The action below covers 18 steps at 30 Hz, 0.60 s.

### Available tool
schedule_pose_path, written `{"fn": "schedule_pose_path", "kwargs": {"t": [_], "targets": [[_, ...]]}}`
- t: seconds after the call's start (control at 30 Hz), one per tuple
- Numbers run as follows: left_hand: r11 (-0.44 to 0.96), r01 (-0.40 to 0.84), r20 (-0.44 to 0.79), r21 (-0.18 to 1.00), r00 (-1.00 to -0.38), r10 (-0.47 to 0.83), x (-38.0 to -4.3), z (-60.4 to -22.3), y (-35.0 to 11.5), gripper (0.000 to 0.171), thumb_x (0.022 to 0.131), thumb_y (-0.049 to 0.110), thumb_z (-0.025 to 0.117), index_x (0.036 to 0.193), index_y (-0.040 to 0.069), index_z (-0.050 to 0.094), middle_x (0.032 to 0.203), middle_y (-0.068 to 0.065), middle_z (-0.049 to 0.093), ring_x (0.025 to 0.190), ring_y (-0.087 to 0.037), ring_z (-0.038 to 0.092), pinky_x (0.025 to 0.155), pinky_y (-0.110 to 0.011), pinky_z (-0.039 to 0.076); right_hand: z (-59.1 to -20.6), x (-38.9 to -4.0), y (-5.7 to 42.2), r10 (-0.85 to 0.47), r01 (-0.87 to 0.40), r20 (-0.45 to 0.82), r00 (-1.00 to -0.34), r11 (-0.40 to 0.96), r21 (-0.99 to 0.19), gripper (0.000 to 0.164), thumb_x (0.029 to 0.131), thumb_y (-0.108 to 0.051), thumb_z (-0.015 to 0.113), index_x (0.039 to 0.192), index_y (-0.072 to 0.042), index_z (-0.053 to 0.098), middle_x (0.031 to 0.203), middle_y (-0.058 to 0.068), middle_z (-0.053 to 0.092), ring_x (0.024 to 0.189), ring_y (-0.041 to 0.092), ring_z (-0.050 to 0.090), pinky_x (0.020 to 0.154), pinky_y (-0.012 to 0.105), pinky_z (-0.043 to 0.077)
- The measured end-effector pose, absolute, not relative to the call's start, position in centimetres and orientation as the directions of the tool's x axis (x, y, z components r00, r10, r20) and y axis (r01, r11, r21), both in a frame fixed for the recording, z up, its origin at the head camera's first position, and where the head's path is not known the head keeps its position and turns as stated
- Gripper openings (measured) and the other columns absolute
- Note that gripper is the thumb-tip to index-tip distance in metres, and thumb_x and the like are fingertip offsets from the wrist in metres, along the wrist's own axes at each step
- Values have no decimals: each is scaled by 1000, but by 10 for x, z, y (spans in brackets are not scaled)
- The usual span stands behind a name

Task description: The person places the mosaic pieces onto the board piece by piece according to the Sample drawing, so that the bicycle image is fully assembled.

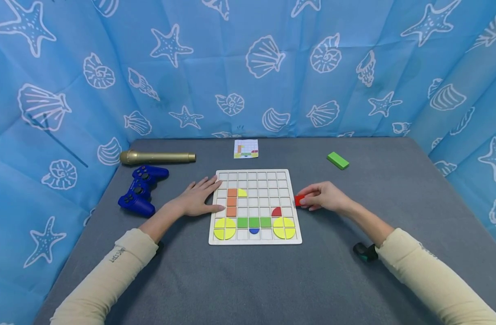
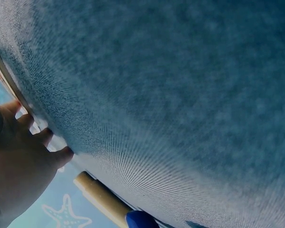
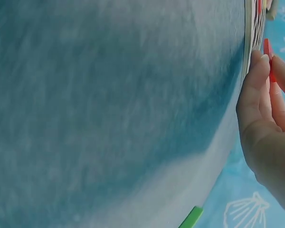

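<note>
A white gridded board lies on the table. My left hand rests at its left edge, fingers spread, with fingertips and thumb on the rim. Just off the right edge, my right hand pinches a small flat red piece between thumb and fingers; the same red piece shows in the right wrist view. On the board sit an orange column, a yellow quarter piece, a row of green squares, a blue half-round piece, a red quarter piece and yellow circles of quarter pieces.
Behind the board lies a printed pattern card. A green block is at the back right. To the left are a gold microphone and a blue game controller. Blue shell-patterned curtains border the grey table.
</note>
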<state>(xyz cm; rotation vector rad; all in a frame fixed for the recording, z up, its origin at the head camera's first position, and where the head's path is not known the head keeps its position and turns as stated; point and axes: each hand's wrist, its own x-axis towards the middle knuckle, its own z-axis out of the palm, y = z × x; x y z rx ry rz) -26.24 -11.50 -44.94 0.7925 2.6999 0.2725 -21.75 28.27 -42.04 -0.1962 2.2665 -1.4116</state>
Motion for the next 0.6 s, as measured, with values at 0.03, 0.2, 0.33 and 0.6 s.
{"fn": "schedule_pose_path", "kwargs": {"t": [0.03,0.2,0.33,0.6], "targets": [[826,496,-240,268,-796,556,-262,-449,-115,91,88,67,48,155,16,13,159,-8,7,143,-34,6,109,-59,6,-420,-217,280,-362,124,-310,-879,455,-882,35,91,-8,66,120,10,60,101,16,68,87,21,66,75,33,55],[818,504,-236,277,-790,566,-262,-448,-116,91,89,66,49,155,16,13,159,-8,7,143,-34,6,109,-59,6,-421,-214,269,-368,172,-349,-862,436,-883,35,91,-8,65,120,10,59,103,16,68,88,21,67,75,33,55],[817,505,-236,277,-789,568,-262,-448,-116,90,89,66,48,155,16,13,159,-8,6,143,-34,5,109,-59,6,-420,-212,260,-345,189,-373,-861,464,-865,35,91,-9,67,120,9,60,101,15,69,84,21,67,73,32,55],[813,506,-235,289,-786,572,-262,-448,-117,90,89,65,49,155,16,13,159,-7,6,143,-33,5,109,-58,6,-419,-208,248,-318,202,-387,-865,485,-851,35,89,-10,69,117,8,62,95,15,69,76,22,68,73,34,55]]}}
